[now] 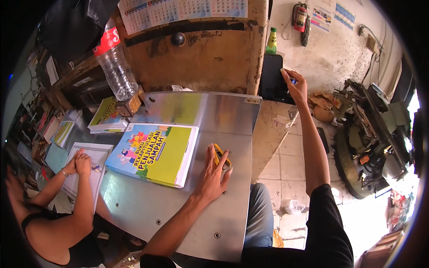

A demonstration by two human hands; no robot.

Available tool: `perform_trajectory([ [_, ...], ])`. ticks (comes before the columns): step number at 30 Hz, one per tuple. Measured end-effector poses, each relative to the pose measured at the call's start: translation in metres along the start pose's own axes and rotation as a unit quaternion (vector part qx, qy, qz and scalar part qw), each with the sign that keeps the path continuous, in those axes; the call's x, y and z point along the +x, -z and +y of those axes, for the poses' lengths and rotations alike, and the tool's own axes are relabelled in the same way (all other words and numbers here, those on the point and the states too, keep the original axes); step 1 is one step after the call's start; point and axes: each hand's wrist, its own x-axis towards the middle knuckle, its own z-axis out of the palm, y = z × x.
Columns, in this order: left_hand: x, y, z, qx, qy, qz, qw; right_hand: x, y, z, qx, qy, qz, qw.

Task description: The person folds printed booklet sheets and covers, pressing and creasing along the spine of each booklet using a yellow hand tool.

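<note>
My left hand (213, 175) lies on the metal work surface with its fingers spread. Under and between those fingers is a small yellow and dark tool (222, 156), whose kind is partly covered. Just left of this hand is a stack of booklets (154, 152) with blue and lime-green covers. Stretched far out to the right, my right hand (296, 85) is closed in a pinch around a small blue-ended thing (293, 81), too small to name. Beside its fingertips stands a dark flat panel or case (272, 77), below a green bottle (272, 41).
A co-worker (53, 223) sits at the left, hands clasped over papers (87, 172). An empty plastic bottle (117, 67) stands by a wooden block (129, 106) and more booklets (107, 117). A raised metal plate (225, 111) borders the back. Dark machinery (368, 143) stands at right.
</note>
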Motion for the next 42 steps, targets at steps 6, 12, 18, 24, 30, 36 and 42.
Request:
perform_trajectory([
  [6, -0.001, -0.003, 0.0, -0.001, -0.004, 0.007, 1.0, 0.0, -0.001, 0.005, -0.01, 0.033, 0.021, 0.999],
  [12, -0.003, -0.001, 0.0, 0.02, -0.004, 0.002, 1.0, -0.005, 0.002, -0.009, -0.025, 0.031, 0.007, 0.999],
  [18, -0.002, 0.003, 0.002, 0.073, -0.008, -0.004, 0.997, -0.004, 0.002, -0.007, -0.035, 0.045, 0.015, 0.998],
  [24, -0.002, 0.008, 0.001, 0.087, -0.01, -0.01, 0.996, -0.006, 0.0, -0.01, -0.025, 0.037, 0.003, 0.999],
  [30, 0.001, 0.006, 0.008, 0.073, -0.005, -0.019, 0.997, -0.005, 0.003, 0.007, -0.081, 0.018, -0.005, 0.997],
  [36, 0.002, 0.004, 0.006, 0.081, -0.002, -0.006, 0.997, -0.002, 0.003, 0.011, -0.108, 0.047, -0.03, 0.993],
  [42, -0.002, 0.004, -0.003, 0.095, 0.004, -0.01, 0.995, -0.007, 0.0, -0.01, -0.019, 0.034, -0.103, 0.994],
])
